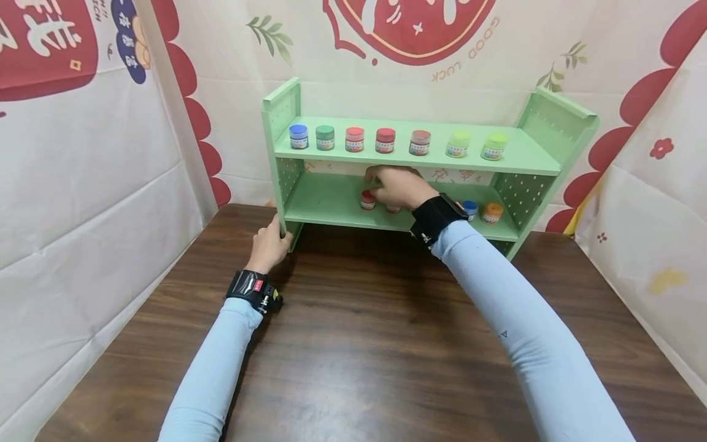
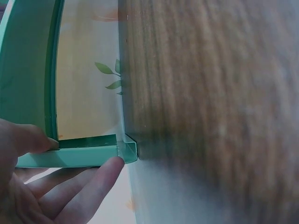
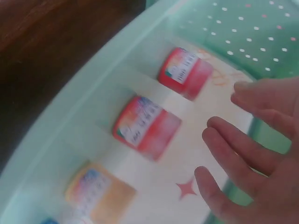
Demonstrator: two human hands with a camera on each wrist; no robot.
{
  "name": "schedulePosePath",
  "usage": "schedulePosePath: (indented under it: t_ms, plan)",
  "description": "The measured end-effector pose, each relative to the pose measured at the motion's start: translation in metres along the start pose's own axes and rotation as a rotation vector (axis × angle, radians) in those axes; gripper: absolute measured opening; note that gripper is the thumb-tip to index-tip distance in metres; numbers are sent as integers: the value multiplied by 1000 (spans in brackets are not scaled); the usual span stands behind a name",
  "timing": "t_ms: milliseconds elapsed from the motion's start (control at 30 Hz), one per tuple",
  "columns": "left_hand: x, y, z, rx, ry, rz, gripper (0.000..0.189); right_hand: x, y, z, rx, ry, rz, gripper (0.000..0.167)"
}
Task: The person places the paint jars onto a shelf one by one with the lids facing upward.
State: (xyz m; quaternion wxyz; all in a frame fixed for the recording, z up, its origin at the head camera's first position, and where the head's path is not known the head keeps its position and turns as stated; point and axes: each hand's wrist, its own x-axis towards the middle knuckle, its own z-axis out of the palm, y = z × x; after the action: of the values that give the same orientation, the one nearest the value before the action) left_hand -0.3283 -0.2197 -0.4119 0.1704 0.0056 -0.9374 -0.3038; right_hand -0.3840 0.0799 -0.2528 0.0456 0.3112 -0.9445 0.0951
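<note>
A green two-tier shelf (image 1: 331, 213) stands on the table, and my left hand (image 1: 269, 247) grips the lower front edge of its left side. In the left wrist view the thumb (image 2: 39, 138) lies on one face of that green edge (image 2: 88, 156), the fingers on the other. My right hand (image 1: 399, 186) reaches into the lower tier with spread fingers, holding nothing. Nearest to it are a red paint jar (image 1: 367, 200) and a second red jar (image 1: 393, 208), partly covered by the hand. The right wrist view shows fingers apart from the red jars (image 3: 147, 127).
Several paint jars line the upper tier, from a blue jar (image 1: 299, 137) to a yellow-green jar (image 1: 494, 147). On the lower right sit a blue jar (image 1: 469, 209) and an orange jar (image 1: 492, 213). A printed cloth (image 1: 221, 98) hangs behind the brown table (image 1: 353, 331).
</note>
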Motion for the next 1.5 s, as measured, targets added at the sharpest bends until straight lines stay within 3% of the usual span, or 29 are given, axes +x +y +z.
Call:
schedulePosePath:
  t_ms: [167, 267, 467, 667, 767, 900, 1100, 1333, 1500]
  plan:
    - [-1, -1, -1, 4, -1, 0, 35, -23, 1, -8, 8, -11, -57, 30]
    - [-1, 0, -2, 8, -1, -4, 35, -41, 3, -7, -14, 41, -117, 24]
    - [-1, 1, -2, 4, -21, -4, 35, -89, 6, 1, -78, 173, -188, 16]
    - [-1, 1, -1, 11, -16, -4, 35, -138, 14, 14, -80, 180, -247, 17]
    - [-1, 1, 0, 8, -17, 2, 36, -163, 23, 19, -53, 110, -226, 16]
    - [-1, 1, 0, 4, -12, 10, 37, -195, 38, 22, 14, -45, -186, 17]
    - [-2, 0, -2, -5, -14, 12, 37, -231, 71, 27, 168, -213, -62, 24]
    - [-2, 0, -6, -6, 1, 13, 37, -255, 108, 24, 297, -448, 156, 62]
    - [-2, -1, -3, -6, -33, 8, 35, -267, 128, 24, 426, -558, 287, 67]
